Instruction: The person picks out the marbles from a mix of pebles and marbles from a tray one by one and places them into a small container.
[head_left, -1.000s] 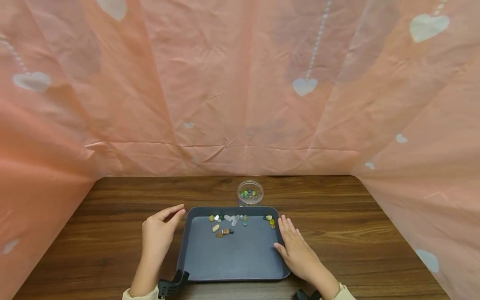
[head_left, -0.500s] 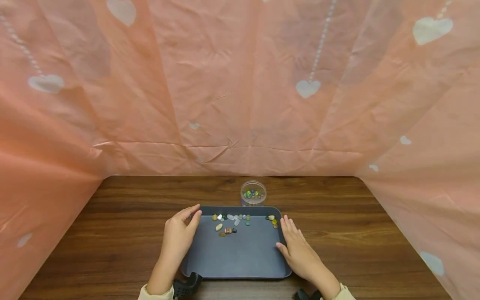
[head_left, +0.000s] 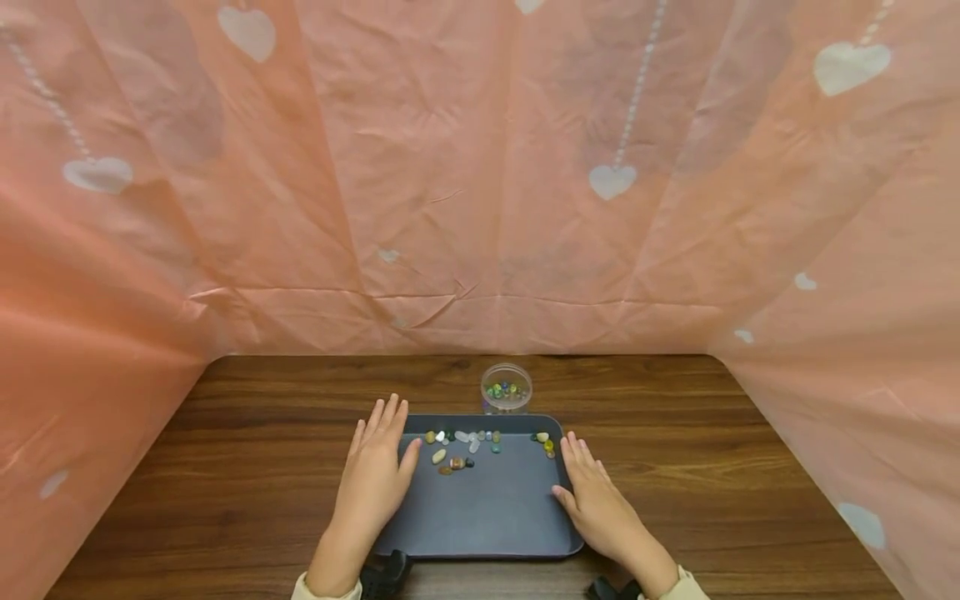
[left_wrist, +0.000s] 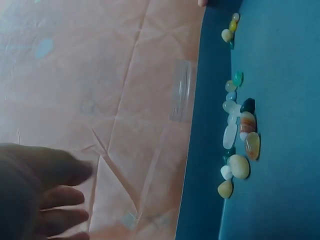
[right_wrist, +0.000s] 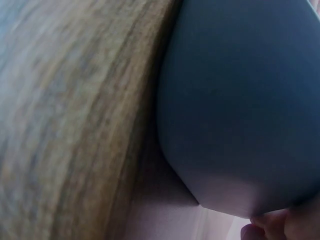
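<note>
A dark grey tray [head_left: 480,525] lies on the wooden table, with several small polished stones [head_left: 472,442] along its far wall and a few more in its far right corner. My left hand [head_left: 375,479] is over the tray's left side, fingers straight and spread, hiding that edge; nothing is in it. In the left wrist view, the fingers of the left hand [left_wrist: 45,190] appear beside the tray wall. My right hand [head_left: 600,500] rests along the tray's right rim with straight fingers. The right wrist view shows mostly the tray's outer wall [right_wrist: 240,110], with fingertips at its rim.
Behind the tray stands a clear round container [head_left: 507,388] with colourful beads or marbles in it. The brown wooden table [head_left: 675,450] extends to both sides. A pink curtain [head_left: 480,208] with white hearts hangs around the table's back and sides.
My left hand has moved right from beside the tray to over its left edge, and its pinched fingers have spread straight. The tray appears slightly further right; the right hand stays at its rim.
</note>
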